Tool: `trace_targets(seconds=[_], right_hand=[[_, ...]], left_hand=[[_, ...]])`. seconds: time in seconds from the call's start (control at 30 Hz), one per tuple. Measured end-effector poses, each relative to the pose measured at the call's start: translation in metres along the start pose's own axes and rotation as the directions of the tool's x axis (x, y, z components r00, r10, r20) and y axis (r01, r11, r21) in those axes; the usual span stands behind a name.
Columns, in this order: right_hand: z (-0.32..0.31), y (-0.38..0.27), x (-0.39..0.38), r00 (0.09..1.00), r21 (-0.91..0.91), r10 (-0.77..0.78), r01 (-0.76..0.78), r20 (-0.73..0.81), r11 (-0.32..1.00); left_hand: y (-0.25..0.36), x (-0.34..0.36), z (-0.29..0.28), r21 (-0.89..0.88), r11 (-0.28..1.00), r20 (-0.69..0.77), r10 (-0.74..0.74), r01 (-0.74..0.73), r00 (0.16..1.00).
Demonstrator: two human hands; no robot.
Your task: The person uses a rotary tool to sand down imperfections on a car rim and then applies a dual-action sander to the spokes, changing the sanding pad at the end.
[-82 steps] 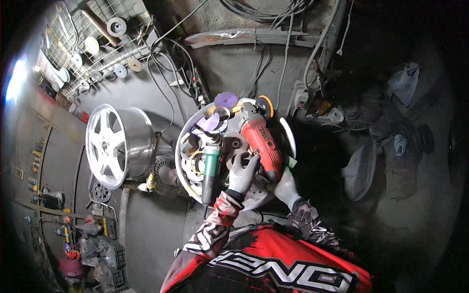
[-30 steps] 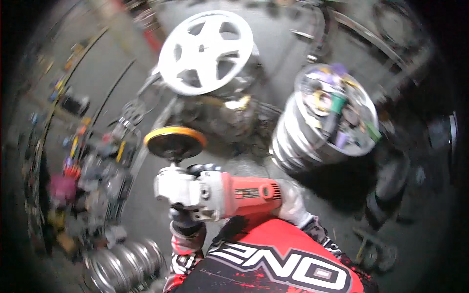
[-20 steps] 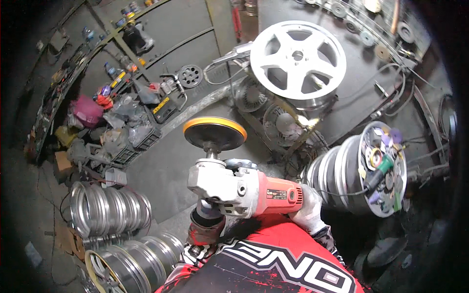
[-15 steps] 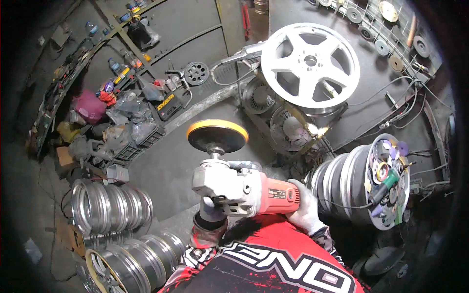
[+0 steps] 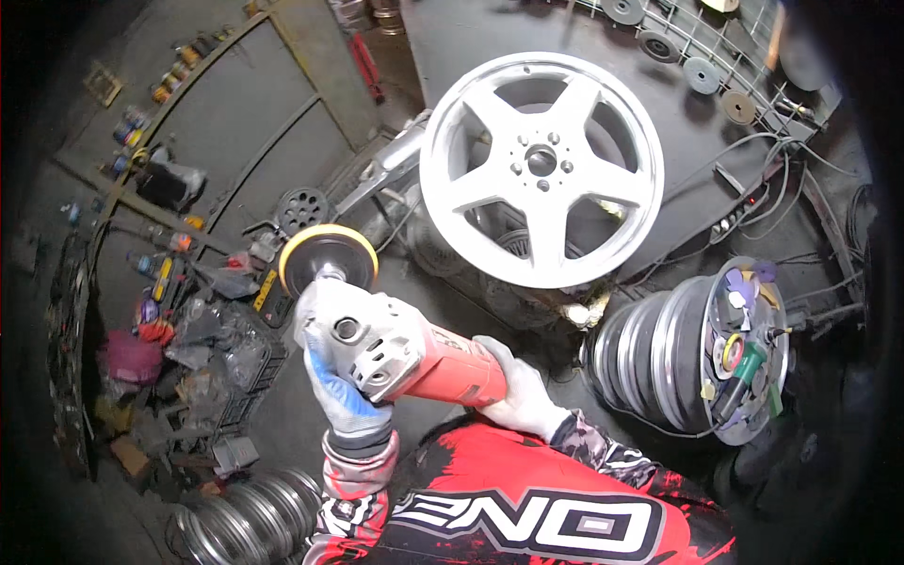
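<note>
A red and silver-grey angle polisher [image 5: 414, 353] lies slantwise across my front, held in both gloved hands. My left hand [image 5: 344, 391], in a blue and white glove, is closed around its metal head end. Wrapped round the rear of the red body is my right hand [image 5: 529, 394] in a white glove. The round black backing pad with a yellow-orange rim [image 5: 330, 262] points away from me at the far left of the tool. Beyond it, a white five-spoke car wheel rim [image 5: 541, 169] faces up, apart from the pad.
Stacked metal rims [image 5: 650, 353] stand at right, with a green-bodied power tool [image 5: 744, 372] and loose discs on top. More rims [image 5: 250, 518] lie lower left. Bags and clutter [image 5: 212, 348] fill the left side. Grinding discs [image 5: 702, 75] hang on a wire rack; cables [image 5: 772, 179] run along the right.
The polisher has swung left and tilted, its pad now further left. My left hand shows more plainly on its head. The white rim appears larger and nearer the middle as the view shifted.
</note>
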State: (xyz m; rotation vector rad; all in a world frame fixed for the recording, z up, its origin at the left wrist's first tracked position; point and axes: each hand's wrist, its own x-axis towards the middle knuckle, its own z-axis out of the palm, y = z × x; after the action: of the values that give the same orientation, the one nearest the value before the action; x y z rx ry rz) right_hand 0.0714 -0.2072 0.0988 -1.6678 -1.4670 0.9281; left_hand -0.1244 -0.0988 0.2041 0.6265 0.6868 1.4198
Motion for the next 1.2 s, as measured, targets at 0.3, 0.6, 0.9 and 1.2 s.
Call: trace_targets(seconds=[0.3, 0.6, 0.9, 1.2], right_hand=[[-0.024, -0.009, 0.052, 0.961, 0.027, 0.119, -0.116, -0.249, 0.993], [0.019, -0.007, 0.056, 0.789, 0.412, 0.367, -0.16, -0.492, 0.897], [0.052, -0.089, 0.084, 0.148, 0.401, 0.428, -0.181, -0.892, 0.898], [0.02, -0.103, 0.088, -0.131, 0.311, 0.315, 0.048, -0.94, 0.949]], left_hand=[[-0.045, 0.105, 0.022, 0.074, 0.97, 0.101, -0.239, 0.233, 0.966], [-0.089, 0.198, 0.077, 0.309, 0.753, 0.703, -0.592, 0.581, 0.394], [-0.124, 0.29, 0.117, 0.58, 0.765, 0.722, -0.642, 0.281, 0.258], [-0.246, 0.333, 0.059, 0.7, 0.408, 0.699, -0.56, -0.585, 0.445]])
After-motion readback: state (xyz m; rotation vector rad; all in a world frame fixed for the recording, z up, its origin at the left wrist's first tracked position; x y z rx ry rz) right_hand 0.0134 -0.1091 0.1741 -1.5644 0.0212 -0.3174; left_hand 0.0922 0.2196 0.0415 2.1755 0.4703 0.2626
